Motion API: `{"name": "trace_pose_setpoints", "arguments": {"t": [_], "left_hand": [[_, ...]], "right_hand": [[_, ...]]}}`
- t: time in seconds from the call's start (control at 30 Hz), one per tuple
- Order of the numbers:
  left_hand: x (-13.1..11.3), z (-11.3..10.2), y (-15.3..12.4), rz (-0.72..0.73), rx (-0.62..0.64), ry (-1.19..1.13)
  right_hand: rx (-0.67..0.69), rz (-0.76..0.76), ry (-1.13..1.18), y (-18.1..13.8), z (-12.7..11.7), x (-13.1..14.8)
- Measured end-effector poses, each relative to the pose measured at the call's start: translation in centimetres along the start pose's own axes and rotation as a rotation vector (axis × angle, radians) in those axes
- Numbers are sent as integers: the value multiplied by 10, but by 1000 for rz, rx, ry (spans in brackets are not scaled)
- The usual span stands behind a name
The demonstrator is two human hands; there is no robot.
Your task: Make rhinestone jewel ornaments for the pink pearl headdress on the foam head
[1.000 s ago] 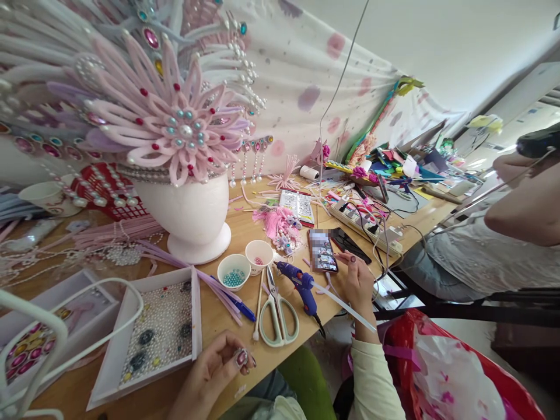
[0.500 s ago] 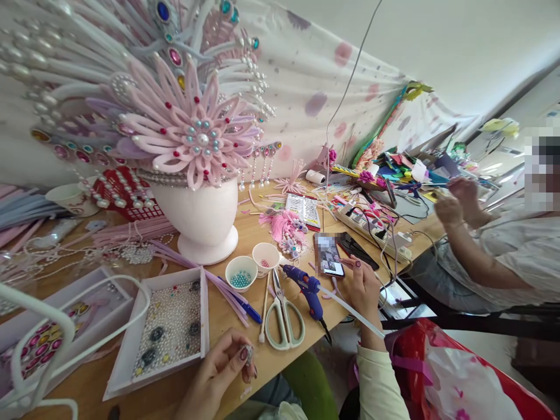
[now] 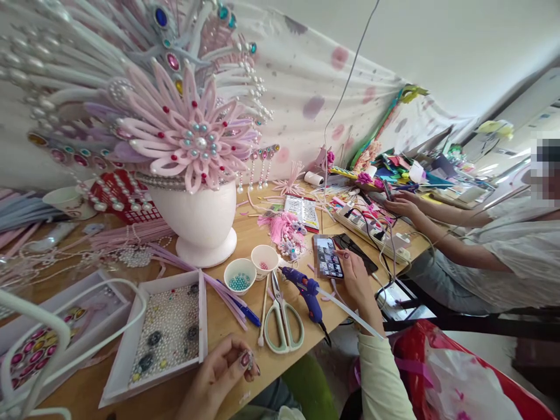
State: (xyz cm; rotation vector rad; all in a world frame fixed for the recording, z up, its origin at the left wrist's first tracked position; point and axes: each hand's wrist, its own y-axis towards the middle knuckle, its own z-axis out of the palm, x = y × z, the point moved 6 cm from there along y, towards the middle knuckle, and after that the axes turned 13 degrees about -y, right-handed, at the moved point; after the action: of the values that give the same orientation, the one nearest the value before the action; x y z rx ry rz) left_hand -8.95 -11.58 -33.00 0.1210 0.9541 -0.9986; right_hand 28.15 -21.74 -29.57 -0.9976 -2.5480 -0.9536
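Observation:
My left hand (image 3: 223, 370) is closed at the table's front edge, with thumb and fingers pinching a small silvery piece (image 3: 249, 358); its exact kind is too small to tell. Fingers stretched out, my right hand (image 3: 357, 284) touches the lit screen of a phone (image 3: 327, 255) lying on the table. Between my hands are scissors (image 3: 283, 326) with pale handles and a purple glue gun (image 3: 308, 291) with a long clear glue stick. Behind them stand a cup of blue beads (image 3: 240, 275) and a cup with a few pink beads (image 3: 265, 259).
A white head stand (image 3: 196, 219) carries a large headdress with a pink flower (image 3: 199, 140). At left lie a tray of pearls (image 3: 168, 326) and a tray of gems (image 3: 32, 359). A power strip (image 3: 371, 236) lies at right, where a co-worker (image 3: 464, 233) sits holding a phone.
My right hand has shifted slightly, its fingertip now on the phone screen. The co-worker's raised hands have come down to a phone. My left hand keeps its pinch.

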Motion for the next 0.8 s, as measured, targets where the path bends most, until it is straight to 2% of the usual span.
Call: {"name": "trace_pose_setpoints", "arguments": {"t": [0.13,0.4,0.8], "left_hand": [[0,0,1,-3,17,-4],[-1,0,1,-4,20,8],[-2,2,-1,-21,-16,31]], "right_hand": [[-80,43,12,-4,-6,-1],[-131,25,24,-12,-11,-1],[-30,-20,20,-3,-1,11]]}}
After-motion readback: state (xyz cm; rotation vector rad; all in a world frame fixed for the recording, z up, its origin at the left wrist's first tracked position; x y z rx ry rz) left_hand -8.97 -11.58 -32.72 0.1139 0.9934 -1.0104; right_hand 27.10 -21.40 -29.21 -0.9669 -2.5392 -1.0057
